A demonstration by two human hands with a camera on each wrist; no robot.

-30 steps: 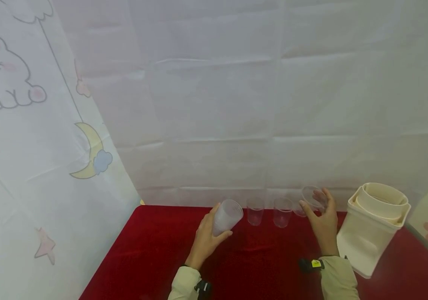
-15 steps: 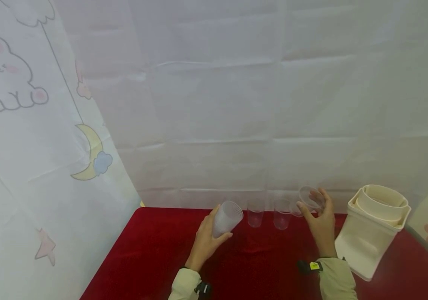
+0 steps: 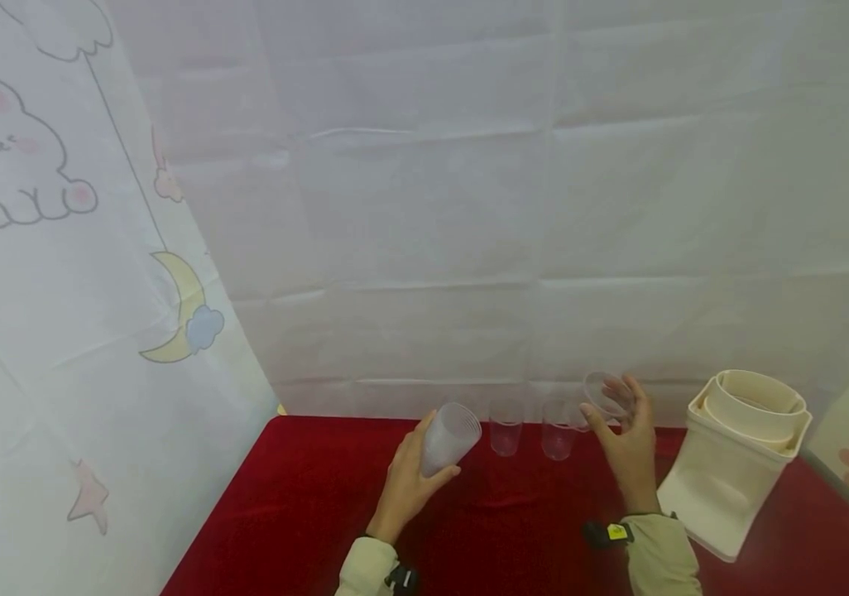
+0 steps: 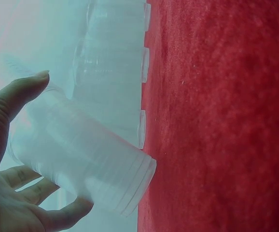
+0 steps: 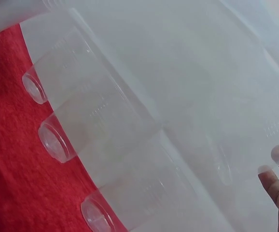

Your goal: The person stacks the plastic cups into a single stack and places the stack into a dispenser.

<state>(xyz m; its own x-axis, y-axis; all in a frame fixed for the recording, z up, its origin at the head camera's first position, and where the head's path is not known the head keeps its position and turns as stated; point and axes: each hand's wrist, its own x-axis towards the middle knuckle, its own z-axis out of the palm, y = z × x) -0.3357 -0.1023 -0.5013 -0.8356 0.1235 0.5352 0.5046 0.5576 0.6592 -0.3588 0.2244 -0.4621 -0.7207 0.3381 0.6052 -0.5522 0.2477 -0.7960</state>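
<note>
In the fingers (image 4: pixel 74 212) of the left hand (image 3: pixel 402 487) — gripping a tilted stack of clear cups (image 3: pixel 445 445); in the right hand (image 3: pixel 630 451), holding a single cup (image 3: pixel 597 397) aloft — with upright cups (image 3: pixel 506 439) on the surface (image 3: pixel 514 530) between both.

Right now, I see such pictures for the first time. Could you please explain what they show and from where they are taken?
There is no robot here: a person works with two bare hands. The wide view comes from a camera on the person's head; the two close views come from cameras on the wrists. The left hand holds a tilted stack of clear cups. The right hand holds a single clear cup. Three more clear cups stand in a row on the red cloth, with a cream container at the right.
</note>
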